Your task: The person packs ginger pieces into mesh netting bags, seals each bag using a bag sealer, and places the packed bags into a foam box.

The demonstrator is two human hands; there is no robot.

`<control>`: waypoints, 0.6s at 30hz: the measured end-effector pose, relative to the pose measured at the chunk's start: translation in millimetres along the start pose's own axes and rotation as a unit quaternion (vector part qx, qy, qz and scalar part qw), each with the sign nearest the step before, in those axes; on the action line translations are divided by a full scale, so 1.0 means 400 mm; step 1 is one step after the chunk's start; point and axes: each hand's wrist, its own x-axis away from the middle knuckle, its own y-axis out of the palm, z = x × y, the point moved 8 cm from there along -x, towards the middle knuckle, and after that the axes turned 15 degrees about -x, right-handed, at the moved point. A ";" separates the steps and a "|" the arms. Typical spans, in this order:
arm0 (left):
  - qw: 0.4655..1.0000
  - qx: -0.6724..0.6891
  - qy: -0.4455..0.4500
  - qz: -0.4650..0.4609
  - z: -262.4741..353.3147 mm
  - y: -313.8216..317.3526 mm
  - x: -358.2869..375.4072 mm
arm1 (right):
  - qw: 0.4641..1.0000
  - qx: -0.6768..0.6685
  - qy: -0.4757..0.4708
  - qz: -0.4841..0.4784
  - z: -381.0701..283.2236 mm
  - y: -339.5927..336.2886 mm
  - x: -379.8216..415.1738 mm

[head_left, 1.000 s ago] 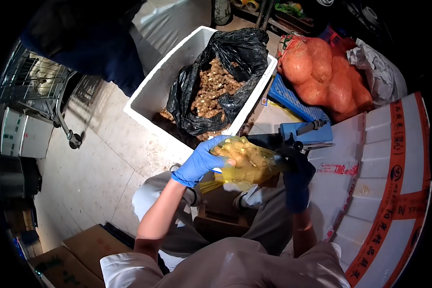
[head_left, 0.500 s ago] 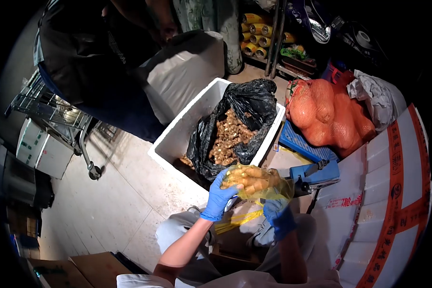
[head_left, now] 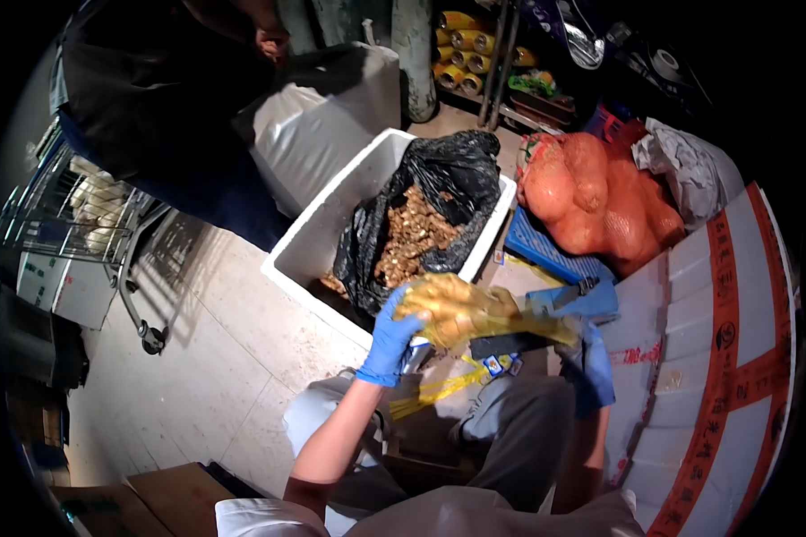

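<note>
A yellow mesh bag of ginger [head_left: 461, 309] hangs between my gloved hands, over the near edge of a white foam box [head_left: 295, 282]. My left hand [head_left: 391, 342], in a blue glove, grips the bag's filled left end. At the narrow right end of the mesh, my right hand [head_left: 591, 365] is closed, also gloved in blue; it is blurred and its fingertips are partly hidden. Loose ginger [head_left: 412, 237] lies in a black plastic bag [head_left: 452, 170] inside the box. Yellow mesh strips with tags [head_left: 443, 387] lie below, near my knees.
A blue device [head_left: 573, 300] and a blue tray [head_left: 546, 248] stand right of the box, beside orange net sacks [head_left: 591, 197]. Taped white boxes [head_left: 690, 376] fill the right side. Another person [head_left: 152, 116] stands at upper left near a wire cart [head_left: 72, 215].
My right hand has moved right and slightly up, and the mesh is now stretched out toward it. The camera view has shifted slightly.
</note>
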 end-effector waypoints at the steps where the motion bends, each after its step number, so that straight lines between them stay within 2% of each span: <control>1: 1.000 0.017 0.000 0.009 0.010 0.000 0.002 | 0.962 0.171 -0.212 0.014 -0.053 -0.004 0.003; 3: 0.997 0.075 0.007 0.019 0.020 -0.021 -0.012 | 0.932 0.213 -0.294 0.007 -0.147 0.045 0.052; 4: 0.996 0.082 0.005 0.031 0.025 -0.025 -0.013 | 0.931 0.216 -0.294 0.008 -0.146 0.035 0.048; 5: 0.995 0.087 0.005 0.044 0.032 -0.032 -0.013 | 0.970 0.015 -0.243 -0.020 -0.123 0.015 0.027; 6: 0.996 0.076 0.014 0.045 0.035 -0.043 -0.017 | 0.964 -0.187 -0.181 -0.048 -0.103 0.018 0.010; 7: 0.996 0.077 0.016 0.047 0.029 -0.047 -0.019 | 0.964 -0.187 -0.181 -0.051 -0.092 0.042 0.009; 9: 0.997 0.057 0.028 0.046 0.023 -0.050 -0.017 | 0.954 0.032 -0.299 -0.004 -0.111 0.136 0.043; 10: 0.997 0.064 0.020 0.040 0.022 -0.042 -0.012 | 0.954 0.030 -0.299 -0.004 -0.119 0.154 0.034; 12: 0.997 0.062 0.010 0.038 0.011 -0.041 -0.011 | 0.874 0.165 -0.457 -0.034 -0.188 0.222 0.055; 13: 0.997 0.063 0.004 0.041 0.008 -0.043 -0.009 | 0.873 0.164 -0.458 -0.035 -0.184 0.222 0.043; 14: 0.997 0.064 0.007 0.041 0.012 -0.042 -0.006 | 0.931 0.046 -0.358 -0.063 -0.164 0.222 0.004; 15: 0.997 0.070 -0.002 0.039 0.014 -0.039 -0.004 | 0.962 -0.072 -0.249 -0.089 -0.143 0.235 -0.022; 16: 0.996 0.076 -0.012 0.038 0.013 -0.037 -0.004 | 0.970 -0.114 -0.199 -0.074 -0.131 0.246 -0.001; 17: 0.996 0.077 -0.012 0.037 0.010 -0.038 -0.006 | 0.970 -0.113 -0.201 -0.074 -0.127 0.234 0.001; 18: 0.996 0.081 -0.008 0.023 0.013 -0.035 -0.009 | 0.987 -0.035 -0.140 -0.068 -0.101 0.219 -0.012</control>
